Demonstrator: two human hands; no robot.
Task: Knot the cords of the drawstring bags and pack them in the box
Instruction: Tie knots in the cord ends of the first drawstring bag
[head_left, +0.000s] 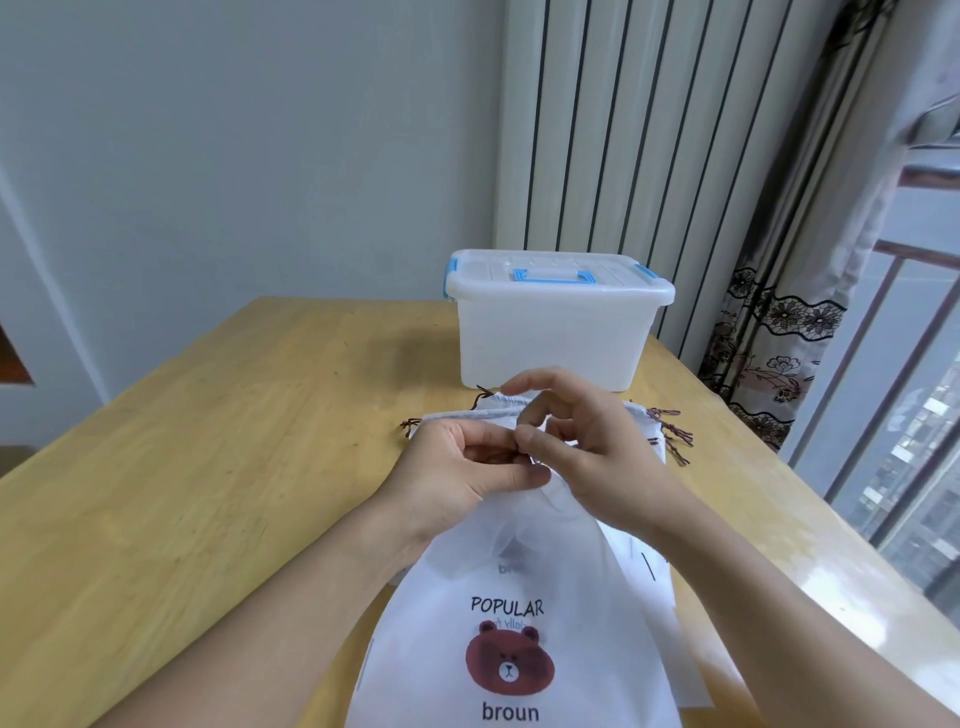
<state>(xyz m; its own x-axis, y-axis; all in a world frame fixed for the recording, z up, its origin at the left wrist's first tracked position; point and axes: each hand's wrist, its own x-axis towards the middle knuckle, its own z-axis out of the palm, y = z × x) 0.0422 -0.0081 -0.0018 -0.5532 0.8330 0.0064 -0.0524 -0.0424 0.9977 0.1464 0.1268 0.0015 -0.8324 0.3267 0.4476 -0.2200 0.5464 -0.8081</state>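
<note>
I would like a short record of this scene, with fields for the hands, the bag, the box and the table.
left hand: pinches the brown cord at the top bag's neck
right hand: pinches the same cord
top bag: white, bear print, lies on other bags
box: lid on, behind the bags
table: wooden

Probably a home: curtain (779, 332), wooden table (208, 441).
</note>
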